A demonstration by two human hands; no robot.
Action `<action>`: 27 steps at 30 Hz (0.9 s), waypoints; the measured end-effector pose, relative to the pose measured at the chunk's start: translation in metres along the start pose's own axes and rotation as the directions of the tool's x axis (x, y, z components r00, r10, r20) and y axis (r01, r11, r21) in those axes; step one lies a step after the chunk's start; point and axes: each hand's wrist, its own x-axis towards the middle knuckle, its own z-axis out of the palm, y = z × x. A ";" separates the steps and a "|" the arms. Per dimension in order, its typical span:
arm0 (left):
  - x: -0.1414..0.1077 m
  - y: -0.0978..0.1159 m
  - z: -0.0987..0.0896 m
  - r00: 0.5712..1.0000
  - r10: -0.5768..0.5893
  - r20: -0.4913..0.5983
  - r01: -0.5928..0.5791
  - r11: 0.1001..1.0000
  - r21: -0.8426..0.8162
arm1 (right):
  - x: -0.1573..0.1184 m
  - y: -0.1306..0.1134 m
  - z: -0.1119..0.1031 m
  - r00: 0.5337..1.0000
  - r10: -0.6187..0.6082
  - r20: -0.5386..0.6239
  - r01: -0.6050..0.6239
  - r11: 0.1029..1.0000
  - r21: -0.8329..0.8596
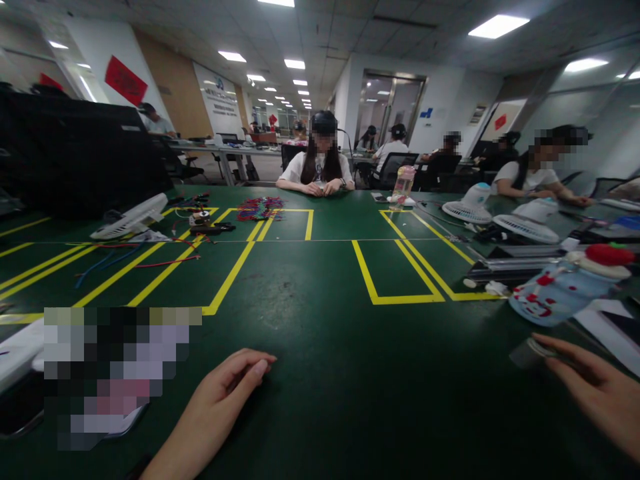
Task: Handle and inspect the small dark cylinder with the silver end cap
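matt green table mat [320,373], glossy plastic fans [523,227]

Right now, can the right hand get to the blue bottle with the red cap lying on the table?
Probably yes. The right hand rests on the green table just below the blue bottle, which lies on its side. Only a small dark thing at its fingertips and a white sheet lie between, both low.

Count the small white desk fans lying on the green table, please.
3. One fan lies far left near loose wires. Two lie far right: one beside a bottle, one nearer. Clutter at the right may hide more.
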 end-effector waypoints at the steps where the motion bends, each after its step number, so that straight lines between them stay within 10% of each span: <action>1: 0.000 0.000 0.000 1.000 -0.002 0.009 0.002 1.000 0.002 | -0.003 -0.002 0.003 0.999 0.038 0.030 -0.039 0.999 0.013; 4: -0.002 -0.001 0.003 0.999 0.003 0.032 -0.003 1.000 -0.002 | -0.022 -0.029 0.010 0.996 0.057 0.069 -0.058 0.998 0.009; 7: -0.002 0.000 0.005 0.999 0.022 0.042 -0.023 1.000 0.010 | -0.052 -0.090 0.021 0.960 -0.281 0.010 0.278 0.953 0.117; 11: -0.003 0.002 0.007 0.997 0.054 0.047 -0.057 0.997 0.058 | -0.100 -0.191 0.045 0.634 -0.770 0.075 0.697 0.611 0.377; 15: -0.006 0.012 0.009 0.995 0.091 0.032 -0.093 0.991 0.094 | -0.136 -0.255 0.070 0.444 -0.873 0.201 0.635 0.465 0.617; 22: -0.004 0.062 0.037 0.960 0.274 0.050 -0.279 0.951 0.134 | -0.146 -0.260 0.093 0.606 -0.732 0.313 0.362 0.603 0.710; 27: 0.006 0.085 0.055 0.924 0.374 0.075 -0.380 0.919 0.108 | -0.146 -0.264 0.092 0.605 -0.733 0.312 0.331 0.587 0.739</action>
